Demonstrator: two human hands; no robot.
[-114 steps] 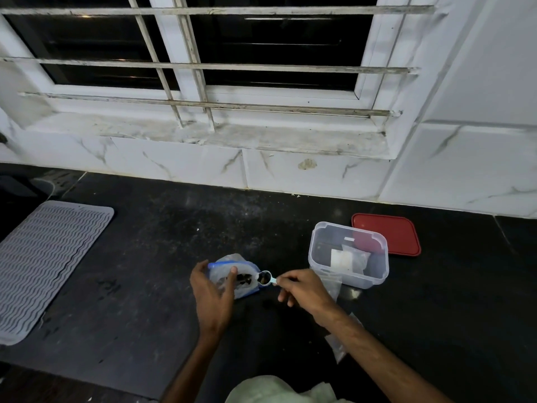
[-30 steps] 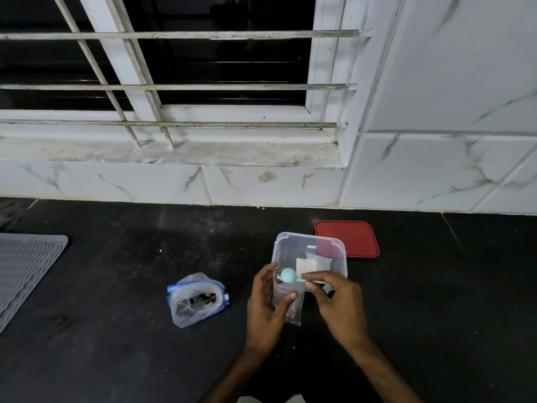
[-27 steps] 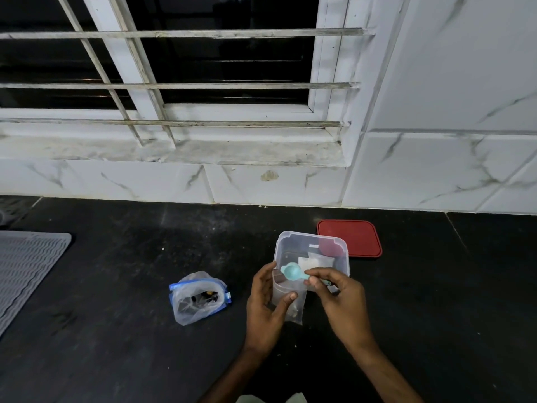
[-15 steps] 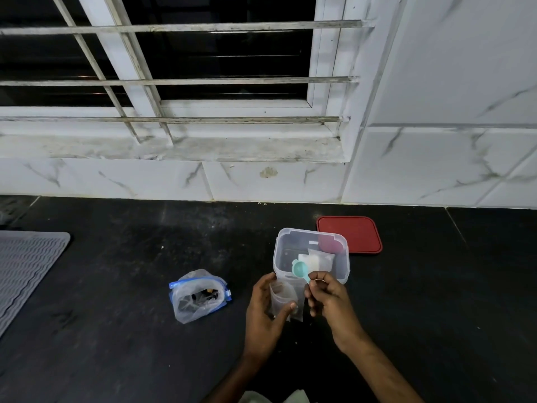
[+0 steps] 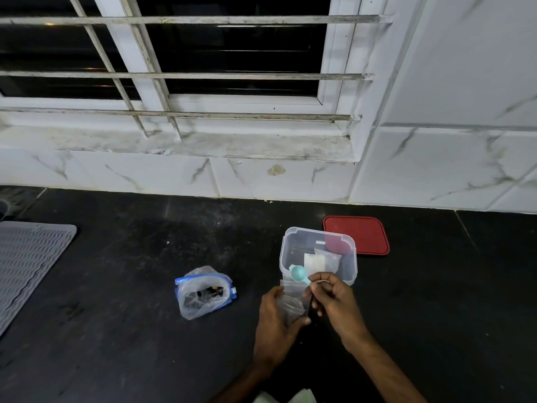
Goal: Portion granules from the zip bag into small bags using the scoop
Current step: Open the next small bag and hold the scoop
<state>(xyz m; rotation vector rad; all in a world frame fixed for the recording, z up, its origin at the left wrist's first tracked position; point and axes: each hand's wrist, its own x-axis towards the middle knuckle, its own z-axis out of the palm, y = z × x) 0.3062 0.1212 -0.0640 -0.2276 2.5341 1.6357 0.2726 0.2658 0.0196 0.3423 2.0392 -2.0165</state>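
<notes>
A zip bag [image 5: 203,293] with a blue seal stands open on the black counter, dark granules inside. To its right my left hand [image 5: 274,324] holds a small clear bag [image 5: 292,301] between fingers and thumb. My right hand [image 5: 334,301] pinches the handle of a teal scoop [image 5: 298,273], whose bowl sits just above the small bag's mouth, tipped on its side. Whether granules are in the scoop cannot be told.
A clear plastic box [image 5: 318,237] holding small bags stands just behind my hands, its red lid [image 5: 359,234] lying behind it. A grey ribbed mat [image 5: 26,263] lies at the far left. A white tiled wall and barred window rise behind the counter.
My right hand brought the scoop from the zip bag over to the small bag, which my left hand now holds. In the last second both hands drew slightly nearer, the scoop tipping over the bag.
</notes>
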